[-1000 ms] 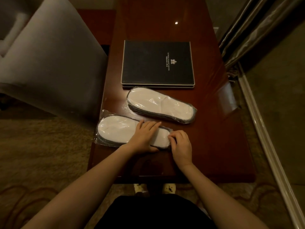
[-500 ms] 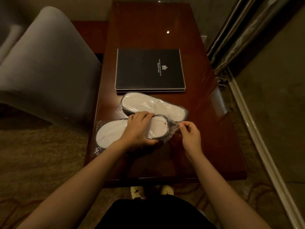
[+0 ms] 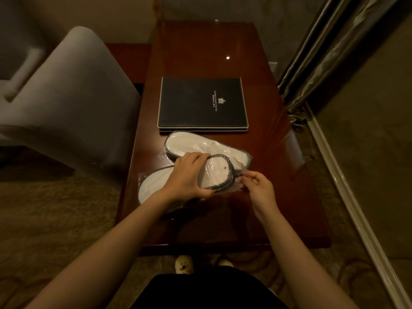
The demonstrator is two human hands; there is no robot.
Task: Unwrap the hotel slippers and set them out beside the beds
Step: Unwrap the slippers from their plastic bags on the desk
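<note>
Head camera view: at a polished wooden table (image 3: 278, 186), a person works on the nearer of two plastic-wrapped pairs of white hotel slippers. The near pair (image 3: 217, 175) lies with its long axis running roughly from 8 o'clock to 2 o'clock, its left end resting on the table and its right end tipped up toward the camera. The left hand (image 3: 186, 177) is wrapped around the middle of that pair, fingers over the far edge and thumb under the near edge, closed firmly on it. The right hand (image 3: 259, 187), just beside the raised end at about 3 o'clock, has thumb and fingertips pressed together on the loose plastic wrapper (image 3: 239, 175) that trails off that end. The wrapper's free end therefore lies on the right hand's side, and the coming pull would most likely run outward along the long axis, away from the left hand. The second pair (image 3: 191, 144), also in plastic, lies flat just behind at 12 o'clock, touching or nearly touching the first. A dark hotel folder (image 3: 202, 103) sits farther back. No bed is in view.
</note>
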